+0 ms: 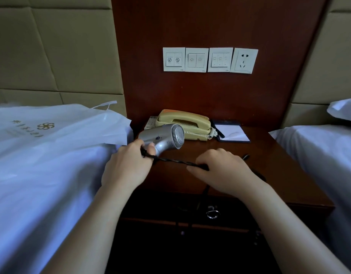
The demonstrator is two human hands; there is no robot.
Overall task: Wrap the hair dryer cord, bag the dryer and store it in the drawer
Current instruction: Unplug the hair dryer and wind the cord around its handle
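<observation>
hair dryer is gripped in the left hand, its cord pinched by the right hand, best wound taut.

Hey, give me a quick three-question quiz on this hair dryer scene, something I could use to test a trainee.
1. True or false: the hair dryer is already inside the white bag.
2. Where does the bag lie? A) on the bed at the left, B) on the floor, C) on a chair.
3. Fill in: the left hand grips the dryer while the right hand pinches its black ____.
Key: 1 false; 2 A; 3 cord.
</observation>
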